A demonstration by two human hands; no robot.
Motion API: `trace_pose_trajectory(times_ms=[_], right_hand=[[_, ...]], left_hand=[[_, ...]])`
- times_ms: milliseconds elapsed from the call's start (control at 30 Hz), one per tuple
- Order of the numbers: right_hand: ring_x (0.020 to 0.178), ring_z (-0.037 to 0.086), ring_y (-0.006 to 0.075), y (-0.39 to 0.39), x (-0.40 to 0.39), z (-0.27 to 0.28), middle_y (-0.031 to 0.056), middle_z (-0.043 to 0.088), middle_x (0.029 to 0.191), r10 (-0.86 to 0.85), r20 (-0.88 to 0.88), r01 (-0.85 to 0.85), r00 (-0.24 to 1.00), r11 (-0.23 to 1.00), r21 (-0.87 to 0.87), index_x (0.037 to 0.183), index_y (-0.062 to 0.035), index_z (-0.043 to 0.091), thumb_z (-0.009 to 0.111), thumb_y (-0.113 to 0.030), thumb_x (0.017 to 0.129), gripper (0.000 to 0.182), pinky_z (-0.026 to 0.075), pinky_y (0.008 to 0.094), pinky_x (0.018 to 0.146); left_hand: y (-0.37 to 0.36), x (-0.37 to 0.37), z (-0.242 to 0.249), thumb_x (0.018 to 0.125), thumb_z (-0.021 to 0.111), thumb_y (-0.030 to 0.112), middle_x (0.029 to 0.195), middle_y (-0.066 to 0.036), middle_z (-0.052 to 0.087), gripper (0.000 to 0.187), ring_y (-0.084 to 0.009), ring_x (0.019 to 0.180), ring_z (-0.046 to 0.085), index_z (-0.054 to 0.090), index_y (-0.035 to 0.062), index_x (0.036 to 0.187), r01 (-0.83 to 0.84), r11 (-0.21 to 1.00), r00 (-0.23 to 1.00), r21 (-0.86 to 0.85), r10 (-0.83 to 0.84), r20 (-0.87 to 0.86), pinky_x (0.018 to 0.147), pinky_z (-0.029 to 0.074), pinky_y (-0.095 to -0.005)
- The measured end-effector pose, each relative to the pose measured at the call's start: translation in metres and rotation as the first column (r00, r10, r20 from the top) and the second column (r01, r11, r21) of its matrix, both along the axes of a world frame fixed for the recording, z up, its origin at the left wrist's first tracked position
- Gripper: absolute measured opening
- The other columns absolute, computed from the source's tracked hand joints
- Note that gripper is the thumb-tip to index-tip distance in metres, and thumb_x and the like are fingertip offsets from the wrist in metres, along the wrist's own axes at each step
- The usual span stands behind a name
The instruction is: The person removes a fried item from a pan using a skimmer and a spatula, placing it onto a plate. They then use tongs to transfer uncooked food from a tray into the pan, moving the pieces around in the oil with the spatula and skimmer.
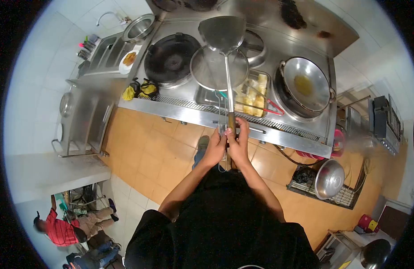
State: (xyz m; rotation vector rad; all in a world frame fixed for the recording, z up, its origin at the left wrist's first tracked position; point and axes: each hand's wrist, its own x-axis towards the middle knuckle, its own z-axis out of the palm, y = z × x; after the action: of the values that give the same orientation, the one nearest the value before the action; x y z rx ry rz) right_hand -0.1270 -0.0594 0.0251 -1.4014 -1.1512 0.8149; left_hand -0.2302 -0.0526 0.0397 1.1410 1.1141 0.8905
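My left hand [214, 149] is closed around the wire handle of a round mesh strainer [202, 67], which hangs over the stove. Beside it, my right hand [239, 145] grips the handle of a long wok spatula [222, 33]. The spatula's wide metal blade points away from me and crosses above the strainer. Both hands are close together at the stove's front edge. Beneath the tools sits a metal tray [207, 95] with pale yellow food pieces [258, 96]. Red-handled tongs [275, 107] lie across the tray's right side.
A wok [316, 92] with yellowish oil stands on the right burner. At left are a black burner [173, 60], yellow-and-black cloths [146, 88] and a plate of fried food [123, 67]. A metal bowl [329, 179] rests over a floor grate. Another person [61, 228] is at lower left.
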Motion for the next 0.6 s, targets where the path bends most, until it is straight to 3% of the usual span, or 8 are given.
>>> trace_pose_trajectory(times_ms=[33, 167, 233, 333, 400, 433, 533, 600], right_hand=[[0.118, 0.044, 0.0344, 0.005, -0.012, 0.0, 0.0165, 0.046, 0.129, -0.035, 0.096, 0.032, 0.995, 0.999, 0.033, 0.131, -0.0026, 0.046, 0.06, -0.017, 0.095, 0.041, 0.032, 0.0421, 0.104], [0.119, 0.043, 0.0338, 0.035, -0.065, -0.006, 0.0173, 0.046, 0.13, -0.09, 0.013, 0.09, 0.996, 0.996, 0.01, 0.132, -0.0023, 0.044, 0.058, -0.018, 0.097, 0.041, 0.032, 0.0433, 0.105], [0.12, 0.043, 0.0329, 0.057, -0.099, -0.02, 0.0188, 0.046, 0.13, -0.118, -0.251, 0.11, 0.961, 0.993, -0.046, 0.134, -0.0016, 0.042, 0.054, -0.02, 0.1, 0.041, 0.032, 0.0437, 0.105], [0.121, 0.043, 0.0324, 0.096, -0.155, -0.026, 0.0206, 0.045, 0.13, -0.134, -0.293, 0.134, 0.947, 0.991, -0.018, 0.135, 0.0, 0.042, 0.049, -0.024, 0.102, 0.041, 0.032, 0.0441, 0.105], [0.12, 0.044, 0.033, 0.124, -0.199, -0.029, 0.0212, 0.047, 0.129, -0.212, -0.253, 0.195, 0.944, 0.977, -0.091, 0.135, 0.0011, 0.042, 0.046, -0.026, 0.103, 0.042, 0.032, 0.0435, 0.106], [0.119, 0.044, 0.0335, 0.132, -0.221, -0.026, 0.021, 0.048, 0.127, -0.24, -0.223, 0.227, 0.945, 0.97, -0.082, 0.136, 0.0011, 0.042, 0.046, -0.025, 0.103, 0.042, 0.032, 0.0435, 0.106], [0.118, 0.046, 0.0352, 0.154, -0.281, -0.02, 0.0196, 0.05, 0.124, -0.324, -0.188, 0.309, 0.927, 0.945, -0.105, 0.135, 0.0005, 0.043, 0.045, -0.023, 0.103, 0.039, 0.033, 0.0439, 0.105], [0.116, 0.046, 0.036, 0.166, -0.305, -0.006, 0.0189, 0.05, 0.123, -0.341, -0.074, 0.336, 0.937, 0.939, -0.074, 0.133, 0.0001, 0.044, 0.045, -0.022, 0.103, 0.038, 0.033, 0.0451, 0.103]], left_hand=[[0.003, -0.008, 0.001, 0.104, 0.042, 0.011, 0.115, -0.014, 0.061, 0.029, -0.0193, 0.108, 0.058, 0.048, -0.0029, 0.128, -0.026, 1.0, 1.0, -0.009, 0.026, 0.011, 0.096, 0.044, -0.0324], [0.028, -0.054, 0.001, 0.104, 0.042, 0.009, 0.117, -0.015, 0.061, 0.029, -0.0199, 0.108, 0.058, 0.048, -0.0029, 0.13, -0.033, 0.998, 0.998, 0.054, 0.035, -0.043, 0.095, 0.045, -0.0332], [0.046, -0.082, 0.0, 0.104, 0.042, 0.008, 0.117, -0.015, 0.061, 0.029, -0.0201, 0.108, 0.058, 0.047, -0.0028, 0.13, -0.015, 0.995, 0.998, 0.101, 0.021, -0.059, 0.095, 0.045, -0.0336], [0.089, -0.141, -0.016, 0.103, 0.041, 0.008, 0.119, -0.017, 0.061, 0.031, -0.0234, 0.109, 0.058, 0.046, -0.0021, 0.132, 0.055, 0.983, 0.995, 0.173, -0.039, -0.096, 0.096, 0.045, -0.0349], [0.123, -0.183, -0.013, 0.103, 0.042, 0.007, 0.12, -0.019, 0.061, 0.033, -0.0277, 0.11, 0.059, 0.045, -0.0018, 0.134, 0.16, 0.951, 0.98, 0.264, -0.12, -0.161, 0.096, 0.045, -0.0363], [0.136, -0.208, -0.02, 0.104, 0.04, 0.009, 0.124, -0.018, 0.059, 0.037, -0.0233, 0.116, 0.056, 0.042, -0.0021, 0.139, 0.224, 0.961, 0.966, 0.162, -0.198, -0.164, 0.101, 0.041, -0.0332], [0.173, -0.27, -0.011, 0.104, 0.04, 0.008, 0.123, -0.018, 0.059, 0.036, -0.0232, 0.115, 0.056, 0.041, -0.0019, 0.139, 0.366, 0.92, 0.919, 0.136, -0.335, -0.207, 0.101, 0.041, -0.034], [0.191, -0.297, -0.012, 0.104, 0.04, 0.007, 0.124, -0.016, 0.058, 0.035, -0.0216, 0.116, 0.054, 0.042, -0.0015, 0.138, 0.414, 0.903, 0.899, 0.116, -0.386, -0.21, 0.101, 0.041, -0.0338]])
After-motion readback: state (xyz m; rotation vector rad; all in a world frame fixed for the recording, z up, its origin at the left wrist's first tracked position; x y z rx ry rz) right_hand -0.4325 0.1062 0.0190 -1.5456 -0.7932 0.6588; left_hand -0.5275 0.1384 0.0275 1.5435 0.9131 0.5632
